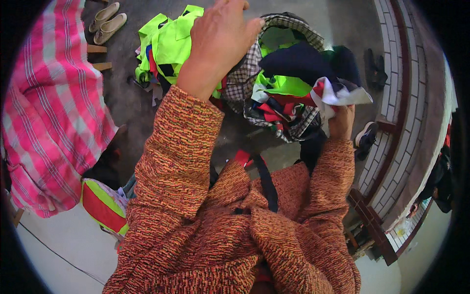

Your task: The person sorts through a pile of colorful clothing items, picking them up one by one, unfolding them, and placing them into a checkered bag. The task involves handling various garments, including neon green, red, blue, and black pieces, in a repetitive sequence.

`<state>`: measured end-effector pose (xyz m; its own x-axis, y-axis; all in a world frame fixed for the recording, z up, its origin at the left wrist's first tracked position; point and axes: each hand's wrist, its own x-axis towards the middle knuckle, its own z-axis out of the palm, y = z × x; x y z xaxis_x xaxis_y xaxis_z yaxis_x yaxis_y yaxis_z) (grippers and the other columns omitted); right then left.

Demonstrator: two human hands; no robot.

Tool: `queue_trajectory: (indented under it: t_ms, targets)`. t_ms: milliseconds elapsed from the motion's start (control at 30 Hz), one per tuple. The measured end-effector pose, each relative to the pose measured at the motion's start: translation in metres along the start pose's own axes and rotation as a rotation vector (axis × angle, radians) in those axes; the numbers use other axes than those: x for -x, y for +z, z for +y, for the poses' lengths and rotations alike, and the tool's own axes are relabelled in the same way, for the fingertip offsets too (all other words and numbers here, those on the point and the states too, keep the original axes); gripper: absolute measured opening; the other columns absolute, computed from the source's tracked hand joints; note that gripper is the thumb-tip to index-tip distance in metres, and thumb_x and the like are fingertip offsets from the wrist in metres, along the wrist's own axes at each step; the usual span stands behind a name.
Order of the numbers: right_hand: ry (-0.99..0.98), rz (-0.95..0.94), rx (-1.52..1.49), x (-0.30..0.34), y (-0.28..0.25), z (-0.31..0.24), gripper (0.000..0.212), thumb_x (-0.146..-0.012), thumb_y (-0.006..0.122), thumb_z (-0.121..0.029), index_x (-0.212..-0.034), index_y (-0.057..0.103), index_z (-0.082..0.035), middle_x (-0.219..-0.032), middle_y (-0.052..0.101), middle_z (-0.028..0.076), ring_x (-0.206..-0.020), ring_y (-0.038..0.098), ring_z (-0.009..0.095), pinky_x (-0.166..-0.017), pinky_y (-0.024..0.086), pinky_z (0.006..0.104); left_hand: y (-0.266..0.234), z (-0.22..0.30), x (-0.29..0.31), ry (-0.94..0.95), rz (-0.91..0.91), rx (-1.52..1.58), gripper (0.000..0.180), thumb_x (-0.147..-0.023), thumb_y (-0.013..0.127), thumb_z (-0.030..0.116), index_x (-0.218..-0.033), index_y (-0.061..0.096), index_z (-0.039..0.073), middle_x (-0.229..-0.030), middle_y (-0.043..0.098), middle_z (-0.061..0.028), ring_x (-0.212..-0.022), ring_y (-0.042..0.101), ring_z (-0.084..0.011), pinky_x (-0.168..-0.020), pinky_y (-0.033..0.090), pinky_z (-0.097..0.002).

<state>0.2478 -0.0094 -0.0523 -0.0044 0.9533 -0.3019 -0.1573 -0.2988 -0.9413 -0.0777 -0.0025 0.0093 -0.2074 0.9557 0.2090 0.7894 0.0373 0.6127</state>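
Note:
My left hand point(223, 41) is raised at the top of the view, its back toward me. The thumb stands apart from the fingers, which are partly cut off by the edge; it looks open, with nothing visible in it. Behind it lie bright yellow-green fabric pieces point(169, 41). My right hand point(341, 121) grips a white cloth piece point(338, 93) with some red beside it; the cloth hides its fingertips. Between the hands, a black-and-white checked cloth point(242, 73) surrounds a heap of scraps, with a dark navy piece point(296, 61) on top.
A pink checked cloth point(58, 98) drapes over something at the left, with wooden legs below. A pair of beige shoes point(107, 22) lies at the far left. Dark shoes point(366, 134) are at the right, beside a white-tiled brick ledge point(391, 122). A green-and-red item point(103, 206) is by my left elbow.

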Motion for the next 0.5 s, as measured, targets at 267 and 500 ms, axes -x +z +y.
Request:
queue_trajectory:
  t_ms: [267,500]
  targets:
    - [0.146,-0.007,-0.454,0.002,0.001,-0.003,0.033,-0.087,0.057,-0.030,-0.110,0.057,-0.007,-0.105,0.061,0.006,-0.094,0.061,0.019,-0.079,0.053,0.0322,0.036,0.032,0.023,-0.025,-0.317,0.338,0.042,-0.079,0.066,0.028,-0.110,0.056,0.001,-0.097,0.062,-0.0168,-0.090,0.060,-0.0287,-0.079,0.046,-0.0349]
    - [0.169,-0.130,-0.827,0.003,-0.035,0.036,0.039,-0.089,0.047,-0.041,-0.112,0.053,-0.011,-0.107,0.058,0.007,-0.099,0.057,0.022,-0.087,0.046,0.0369,0.060,0.056,0.021,-0.122,-0.444,0.448,0.067,-0.076,0.071,0.039,-0.123,0.047,-0.001,-0.117,0.055,-0.0191,-0.107,0.055,-0.0268,-0.087,0.044,-0.0335]
